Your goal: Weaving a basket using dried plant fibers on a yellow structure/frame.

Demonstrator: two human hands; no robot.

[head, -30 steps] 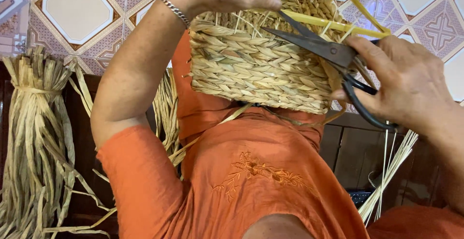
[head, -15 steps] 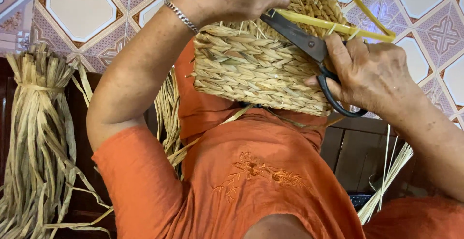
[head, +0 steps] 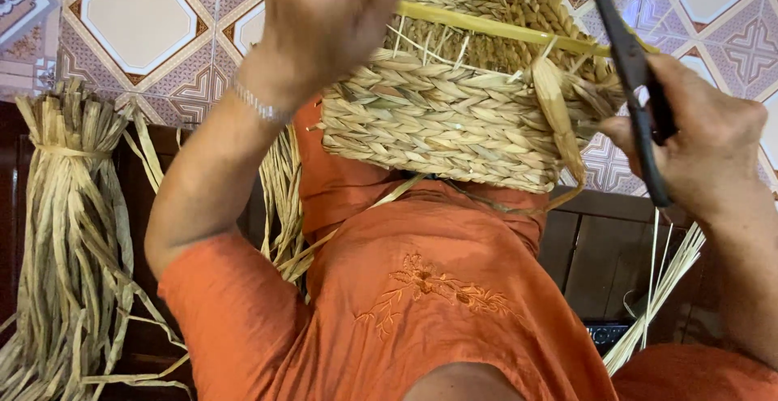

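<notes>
Viewing: I log the head view, near to far.
Lap: orange embroidered tunic [head: 421, 304] fills the lower frame.
Basket: woven straw basket [head: 454, 117] held above the lap, between both hands; yellow strip [head: 486, 26] crosses its rim.
Left hand: left hand [head: 324, 12] on the basket's upper left edge; fingers blurred, so I cannot tell the grasp.
Right hand: right hand [head: 697, 141] clenched around black scissors [head: 632, 77], blades pointing up just beside the basket.
Far: dried straw bundle [head: 65, 231] at left; patterned tiled floor [head: 138, 20] beyond.
</notes>
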